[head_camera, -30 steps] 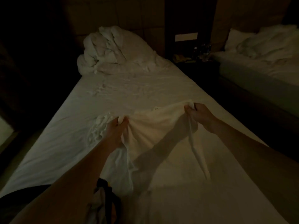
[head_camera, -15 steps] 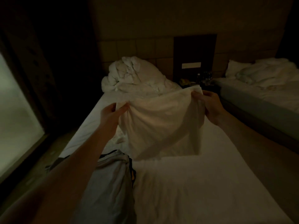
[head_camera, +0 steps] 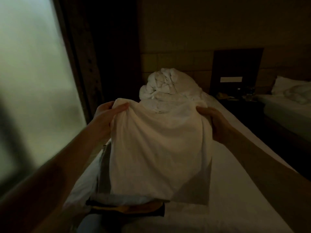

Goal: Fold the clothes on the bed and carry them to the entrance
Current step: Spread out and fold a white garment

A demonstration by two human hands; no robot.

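The white cloth is now lifted off the bed. The left hand and right hand pinch its top corners tight, and it hangs below them, ready to fold

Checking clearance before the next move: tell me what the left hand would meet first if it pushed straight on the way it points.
The left hand, gripping the white cloth garment, points up the bed. First in line looks to be the crumpled white duvet heap at the headboard, though depth is unclear.
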